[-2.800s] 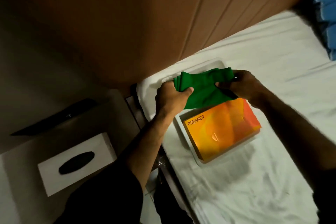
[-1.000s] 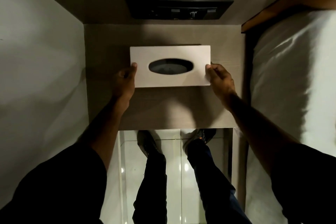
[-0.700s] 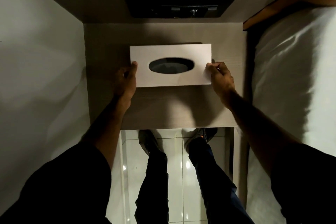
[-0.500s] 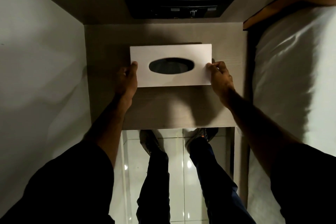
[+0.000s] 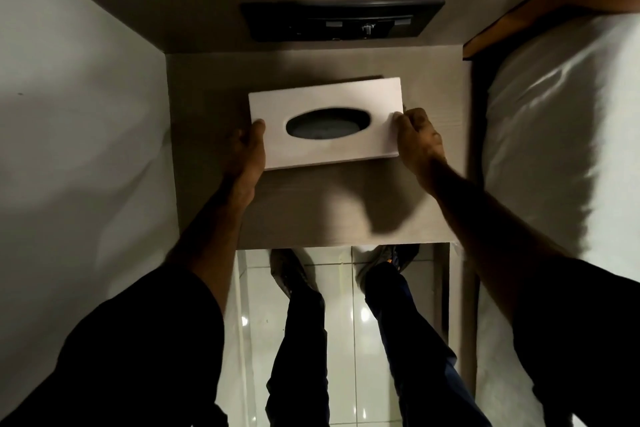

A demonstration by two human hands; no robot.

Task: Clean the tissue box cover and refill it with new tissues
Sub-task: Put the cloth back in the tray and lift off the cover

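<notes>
Both hands, left hand [image 5: 247, 149] at nine o'clock, right hand [image 5: 417, 139] at three, are pinching the tissue box cover [image 5: 325, 123], seemingly lifting it off the nightstand [image 5: 311, 215]; emptying and wiping probably come next.

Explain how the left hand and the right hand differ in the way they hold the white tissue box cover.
The left hand grips the short left end of the tissue box cover, lower in the picture; the right hand grips the right end, higher. So the cover sits tilted. Both hands put a thumb on the top face.
</notes>
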